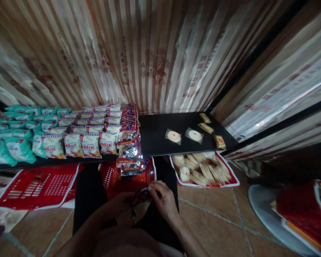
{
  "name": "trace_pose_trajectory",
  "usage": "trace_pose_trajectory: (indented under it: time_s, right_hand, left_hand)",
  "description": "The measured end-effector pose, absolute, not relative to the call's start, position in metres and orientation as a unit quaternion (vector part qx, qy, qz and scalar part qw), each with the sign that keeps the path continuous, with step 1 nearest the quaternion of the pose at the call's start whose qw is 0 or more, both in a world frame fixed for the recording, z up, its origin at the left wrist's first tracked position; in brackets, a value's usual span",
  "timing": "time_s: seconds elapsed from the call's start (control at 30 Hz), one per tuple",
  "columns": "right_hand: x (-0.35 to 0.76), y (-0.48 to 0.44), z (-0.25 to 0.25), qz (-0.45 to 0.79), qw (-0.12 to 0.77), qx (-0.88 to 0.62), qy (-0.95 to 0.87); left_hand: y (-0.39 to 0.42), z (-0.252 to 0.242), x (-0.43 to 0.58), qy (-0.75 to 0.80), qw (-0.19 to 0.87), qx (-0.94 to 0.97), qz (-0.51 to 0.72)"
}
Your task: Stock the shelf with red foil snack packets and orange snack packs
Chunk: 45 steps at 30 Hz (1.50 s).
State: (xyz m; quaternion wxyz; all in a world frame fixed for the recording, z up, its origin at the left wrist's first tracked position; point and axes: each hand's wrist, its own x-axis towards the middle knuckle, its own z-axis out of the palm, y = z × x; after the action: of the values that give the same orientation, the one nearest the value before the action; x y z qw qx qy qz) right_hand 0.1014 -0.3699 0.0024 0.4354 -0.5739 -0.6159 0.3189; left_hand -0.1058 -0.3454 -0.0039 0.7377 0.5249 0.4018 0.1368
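Low in front of my body, between my knees, both hands meet at a small dark shiny snack packet point(142, 197). My left hand point(121, 203) is closed on its left end; those fingers are dim and partly hidden. My right hand point(162, 198) pinches the other end with thumb and fingers. Just beyond, at the shelf's front edge, stands a stack of similar dark red snack packets point(128, 137), the front ones overhanging. Beneath them a red basket point(153, 167) sits between my legs, with more packets that I cannot make out clearly.
The black shelf point(155, 134) bears rows of white snack bags point(91, 144) and green snack bags point(20, 148), two round wrapped crackers point(173, 136) and several yellow packets point(219, 142). Below stand a basket of round crackers point(203, 169) and a red basket point(42, 185). A pale tub point(259, 210) is at right.
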Motion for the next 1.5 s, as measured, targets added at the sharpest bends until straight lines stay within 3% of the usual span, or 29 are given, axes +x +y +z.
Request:
trace_pose_trajectory:
  time_s: [0.2, 0.7, 0.9, 1.27, 1.5]
  right_hand:
    - [0.103, -0.356, 0.033, 0.360, 0.504, -0.629, -0.470]
    - [0.088, -0.321, 0.054, 0.519, 0.593, -0.532, -0.310]
    - [0.086, -0.320, 0.056, 0.598, 0.598, -0.473, -0.247]
    - [0.084, -0.312, 0.048, 0.572, 0.604, -0.491, -0.258]
    - [0.079, -0.287, 0.051, 0.573, 0.607, -0.492, -0.247]
  left_hand:
    - [-0.342, 0.036, -0.100, 0.303, 0.783, 0.501, 0.209]
    - [-0.329, 0.055, -0.069, 0.418, 0.701, 0.439, 0.376]
    - [-0.313, 0.052, -0.067, 0.428, 0.703, 0.419, 0.384]
    - [-0.292, 0.070, -0.055, 0.489, 0.666, 0.423, 0.373]
    - [-0.273, 0.081, -0.053, 0.467, 0.698, 0.369, 0.399]
